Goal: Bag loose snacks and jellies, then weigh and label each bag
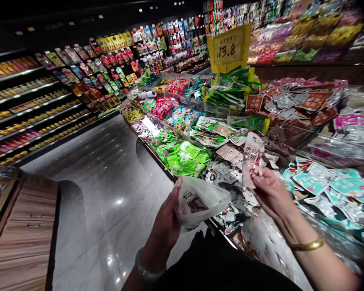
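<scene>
My left hand (169, 214) grips the rim of a thin, clear plastic bag (212, 198), which hangs partly open over the display's near edge. Inside it lies a small printed snack packet, seen through the opening. My right hand (269, 190) pinches a white snack packet (252, 157) with red print by its lower end, holding it upright to the right of the bag. Beneath and around both hands are heaps of packets: green ones (188, 157), black-and-white ones (221, 173) and teal-and-white ones (336, 182).
A yellow price sign (229, 46) reading 13.8 rises from the display. Brown-orange packets (314, 101) fill a bin at the back right. Stocked shelves (33, 105) line the far left wall. A wooden cabinet (24, 230) stands at left, across the grey tiled floor (103, 194).
</scene>
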Demonstrator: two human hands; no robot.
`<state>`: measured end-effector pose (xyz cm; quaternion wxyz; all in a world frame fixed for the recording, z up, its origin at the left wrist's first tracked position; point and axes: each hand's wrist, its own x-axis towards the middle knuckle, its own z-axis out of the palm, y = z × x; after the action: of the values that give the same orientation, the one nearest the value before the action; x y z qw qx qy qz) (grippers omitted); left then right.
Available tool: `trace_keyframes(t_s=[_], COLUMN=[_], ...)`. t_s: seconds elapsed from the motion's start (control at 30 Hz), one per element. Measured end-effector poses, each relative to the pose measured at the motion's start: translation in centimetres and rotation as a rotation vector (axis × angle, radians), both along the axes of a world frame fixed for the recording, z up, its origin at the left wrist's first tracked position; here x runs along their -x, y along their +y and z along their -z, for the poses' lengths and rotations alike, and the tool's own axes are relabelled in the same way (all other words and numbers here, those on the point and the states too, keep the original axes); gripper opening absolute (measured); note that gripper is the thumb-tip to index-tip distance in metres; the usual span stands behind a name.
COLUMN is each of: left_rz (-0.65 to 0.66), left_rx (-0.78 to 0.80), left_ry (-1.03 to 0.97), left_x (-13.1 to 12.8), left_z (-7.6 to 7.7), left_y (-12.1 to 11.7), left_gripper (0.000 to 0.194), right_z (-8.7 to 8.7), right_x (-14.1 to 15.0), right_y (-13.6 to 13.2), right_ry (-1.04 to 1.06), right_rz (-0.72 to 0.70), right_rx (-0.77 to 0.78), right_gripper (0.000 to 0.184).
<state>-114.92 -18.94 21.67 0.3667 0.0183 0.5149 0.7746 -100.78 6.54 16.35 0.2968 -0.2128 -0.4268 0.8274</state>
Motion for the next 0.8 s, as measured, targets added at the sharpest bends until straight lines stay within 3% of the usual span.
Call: trace_keyframes(t_s=[0.1,0.2,0.37,0.43,0.5,0.57,0.67,0.8], left_rz=[0.045,0.072,0.067,0.041,0.009,-0.005,-0.002,-0.013], left_rx=[-0.013,0.010,0.071,0.100,0.125,0.125,0.097,0.109], left_ry=[-0.001,0.004,0.058,0.057,0.041,0.023,0.023,0.053], left_x=[-0.2,-0.4,-0.7,-0.6,-0.5,-0.3,-0.1,0.0], left_z=[0.6,0.8,0.3,0.0,-0.2,-0.3,-0.1,-0.1], left_y=[0.1,0.2,0.1,-0.1,-0.5,-0.8,-1.3,-1.6], left_gripper=[0.041,0.042,0.042,0.042,0.044,0.045,0.044,0.045], right_z=[-0.9,-0.1,2.0,2.1,1.9,1.7,1.8,1.7], right_x=[1.3,3.1,4.3,4.1,4.0,4.3,5.0,5.3], right_y=[-4.1,-7.1,-9.2,-9.3,-9.2,-9.1,-9.1,-9.5], right_ry=[0.021,-0.012,-0.268,-0.275,-0.191,-0.134,-0.163,-0.231], right_rz=[-0.229,-0.291,-0.373,-0.445,-0.519,-0.533,-0.495,-0.442], right_rx=[-0.107,-0.251,-0.668,-0.816,-0.823,-0.696,-0.581,-0.873], right_gripper=[0.028,0.031,0.017,0.026,0.043,0.053,0.030,0.012])
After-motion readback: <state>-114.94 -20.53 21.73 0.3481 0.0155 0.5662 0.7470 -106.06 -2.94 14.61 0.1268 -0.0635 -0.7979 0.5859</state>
